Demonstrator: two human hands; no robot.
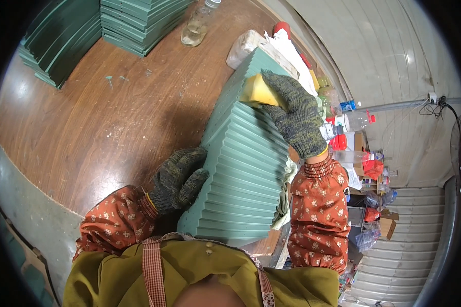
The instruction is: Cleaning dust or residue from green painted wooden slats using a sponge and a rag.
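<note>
The right hand (297, 115), in a dark grey-green knitted glove, is closed around a yellow, foam-like block (261, 92) against the upper part of a tall pile of sea-green, thin, stiff-looking sheets (235, 174) with stepped edges. The pile is located on the brown wood-grain worktop (133, 107), directly before the wearer. The left hand (176, 179), gloved alike, has its fingers bent at the pile's left side; whether it grips an edge cannot be determined. Risk, in judgement: uneven pressure from the block could slide the sheets out of line, particularly if the left hand gives little support; a snagged edge could chip. Not verifiable: the block's underside, the right hand's fingertips and the pile's far base. Two further sea-green stacks, one curved (61, 43) and one angular (143, 23), are cut off above.
</note>
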